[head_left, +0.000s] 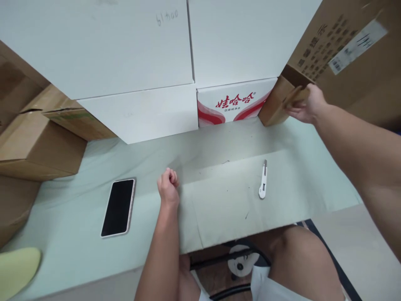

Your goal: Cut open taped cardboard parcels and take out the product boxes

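Right hand (pixel 306 104) at the small cardboard box (pixel 275 103), far right of the surface (pixel 219 213): box just left of its fingers, clamped or not cannot tell; left hand (pixel 168 187), fingers curled together, well apart, nearer the smartphone (pixel 118 207).

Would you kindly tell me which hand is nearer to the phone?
Left. The left hand is just right of the phone; the right hand is far off to the right, by a brown box.

A brown cardboard box (pixel 272 108) (its top open) stands toward the table's (pixel 219 200) back right
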The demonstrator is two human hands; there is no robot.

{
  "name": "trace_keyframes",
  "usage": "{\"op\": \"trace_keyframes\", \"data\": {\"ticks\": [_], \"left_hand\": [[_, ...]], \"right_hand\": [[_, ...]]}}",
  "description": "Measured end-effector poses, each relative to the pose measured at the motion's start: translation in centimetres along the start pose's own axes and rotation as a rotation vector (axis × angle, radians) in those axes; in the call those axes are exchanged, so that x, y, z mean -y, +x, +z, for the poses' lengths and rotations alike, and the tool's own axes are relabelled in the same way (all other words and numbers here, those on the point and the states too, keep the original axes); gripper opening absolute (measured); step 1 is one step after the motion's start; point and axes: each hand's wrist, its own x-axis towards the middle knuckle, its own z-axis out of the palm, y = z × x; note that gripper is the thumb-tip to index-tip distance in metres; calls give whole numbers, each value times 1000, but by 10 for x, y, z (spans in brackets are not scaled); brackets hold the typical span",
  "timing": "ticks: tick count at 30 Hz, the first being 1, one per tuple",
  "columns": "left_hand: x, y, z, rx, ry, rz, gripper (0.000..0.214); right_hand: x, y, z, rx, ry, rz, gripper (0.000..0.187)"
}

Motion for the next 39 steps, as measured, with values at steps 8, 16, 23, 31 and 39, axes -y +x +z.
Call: {"op": "trace_keyframes", "data": {"ticks": [8, 16, 23, 31, 39], "left_hand": [[2, -4, -3, 22, -44, -5, 53], [-25, -21, -47, -33, -155, 22, 53], [-56, -26, -92, -195, -288, -54, 49], [-72, -28, -118, -221, -334, -124, 58], [-78, -31, -132, -230, -423, -121, 55]], "right_hand": [[-4, -80, 44, 412, -227, 101, 8], [31, -220, 165, 823, -588, -462, 23], [79, -390, 310, 1063, -629, -1061, 42], [126, -539, 437, 897, -781, -1499, 66], [115, -547, 484, 824, -807, -1444, 65]]}}
